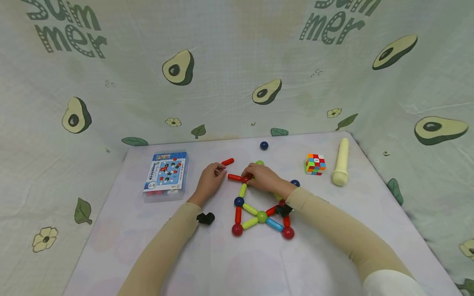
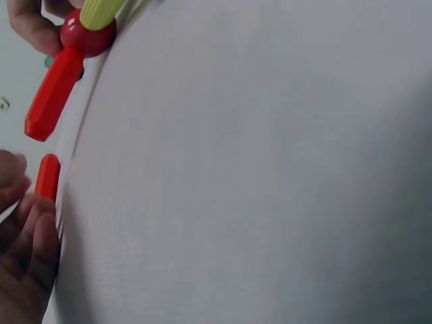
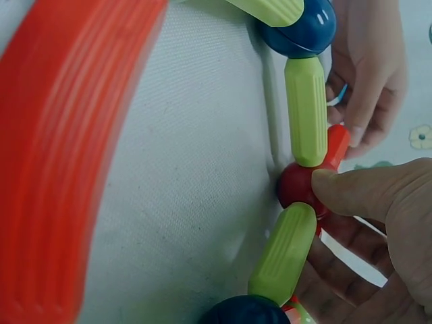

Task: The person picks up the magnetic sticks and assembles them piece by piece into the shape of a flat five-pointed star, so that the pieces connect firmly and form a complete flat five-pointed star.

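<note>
My right hand point(image 1: 264, 177) pinches a red ball point(image 3: 297, 184) of a magnetic ball-and-rod frame, thumb on top. A red rod point(image 1: 235, 177) sticks out from that ball toward the left hand, and yellow-green rods point(image 3: 308, 111) also meet it. The frame continues nearer me with a dark blue ball point(image 1: 239, 201), a green ball point(image 1: 261, 216), a blue rod point(image 1: 275, 224) and red balls point(image 1: 237, 230) at its near corners. Close by, my left hand point(image 1: 208, 183) holds nothing, fingers loosely bent. Just past its fingertips lies a loose red rod point(image 1: 227, 162), partly hidden in the left wrist view.
A clear plastic box point(image 1: 165, 176) with a printed card lies on the left. Toward the back is a loose dark blue ball point(image 1: 264, 145). A puzzle cube point(image 1: 315, 164) and a pale yellow club-shaped object point(image 1: 341, 162) are on the right. Patterned cloth point(image 1: 229, 70) hangs behind the table.
</note>
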The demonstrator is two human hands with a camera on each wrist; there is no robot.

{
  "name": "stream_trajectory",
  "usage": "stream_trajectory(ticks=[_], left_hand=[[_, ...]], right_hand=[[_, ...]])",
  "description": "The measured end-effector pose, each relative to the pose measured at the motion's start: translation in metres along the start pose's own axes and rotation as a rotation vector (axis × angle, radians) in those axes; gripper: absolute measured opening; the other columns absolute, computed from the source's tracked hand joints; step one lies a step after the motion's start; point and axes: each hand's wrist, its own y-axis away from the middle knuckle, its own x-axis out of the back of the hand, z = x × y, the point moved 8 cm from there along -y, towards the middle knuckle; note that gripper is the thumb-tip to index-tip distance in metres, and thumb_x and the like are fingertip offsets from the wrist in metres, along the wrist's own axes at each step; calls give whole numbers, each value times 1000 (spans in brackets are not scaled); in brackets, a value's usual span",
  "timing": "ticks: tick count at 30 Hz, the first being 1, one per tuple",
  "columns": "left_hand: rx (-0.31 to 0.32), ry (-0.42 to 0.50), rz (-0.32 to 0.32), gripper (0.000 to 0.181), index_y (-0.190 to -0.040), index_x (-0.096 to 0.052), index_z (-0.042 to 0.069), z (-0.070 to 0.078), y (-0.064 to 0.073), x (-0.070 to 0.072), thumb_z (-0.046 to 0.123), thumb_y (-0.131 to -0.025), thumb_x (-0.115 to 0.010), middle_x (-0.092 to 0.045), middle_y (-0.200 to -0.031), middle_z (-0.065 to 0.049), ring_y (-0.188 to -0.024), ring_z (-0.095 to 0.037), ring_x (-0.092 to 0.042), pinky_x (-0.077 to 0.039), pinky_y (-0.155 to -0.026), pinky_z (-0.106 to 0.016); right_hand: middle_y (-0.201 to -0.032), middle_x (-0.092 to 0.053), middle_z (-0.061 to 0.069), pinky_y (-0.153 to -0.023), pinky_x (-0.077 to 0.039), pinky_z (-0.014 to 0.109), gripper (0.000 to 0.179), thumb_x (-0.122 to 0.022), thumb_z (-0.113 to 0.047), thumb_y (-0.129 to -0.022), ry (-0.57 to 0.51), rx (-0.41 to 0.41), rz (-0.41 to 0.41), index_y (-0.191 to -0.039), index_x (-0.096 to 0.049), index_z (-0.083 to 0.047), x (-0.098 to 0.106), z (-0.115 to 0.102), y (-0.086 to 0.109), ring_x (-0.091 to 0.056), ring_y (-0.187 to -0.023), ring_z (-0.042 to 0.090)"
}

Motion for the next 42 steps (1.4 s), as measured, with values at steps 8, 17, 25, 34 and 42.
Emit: stream_trajectory(ticks=[8,17,25,34,42], left_hand=[[44,-199,56,52,-150,-49,15,-2,-13,4,27,-101,-65,-49,-142,-11,-107,-28,-61,-53,-95,-44],[16,-362,66,27,-126,-70,16,2,-23,6,23,-100,-68,-61,-121,-8,-103,-25,-64,-55,-94,-41],[29,-353,32,23,-122,-70,9,1,-7,14,14,-100,-67,-63,-115,-8,-102,-25,-61,-53,-96,-40],[-42,-307,-16,19,-116,-73,8,-6,23,22,11,-98,-68,-65,-111,-8,-99,-24,-62,-53,-92,-41],[-143,-270,-250,19,-117,-73,19,-7,48,11,16,-99,-69,-65,-111,4,-100,-15,-60,-52,-95,-38]], right_hand=[[-118,-64,2,-97,-52,34,26,-71,-14,-97,-8,-13,-9,-123,-71,-12,-2,-1,-1,-59,-103,18],[-118,-64,1,-96,-52,34,26,-71,-15,-96,-13,-16,-16,-122,-71,-13,-5,-2,-3,-59,-102,17],[-116,-63,2,-93,-52,33,26,-71,-14,-96,-10,-15,-12,-123,-71,-13,-3,-3,-3,-58,-100,17],[-117,-63,2,-95,-52,34,25,-70,-14,-97,-7,-10,-10,-122,-71,-11,-3,-2,-1,-59,-101,17],[-118,-63,2,-96,-52,34,26,-71,-14,-97,-15,-17,-8,-122,-71,-12,-1,0,1,-58,-102,17]])
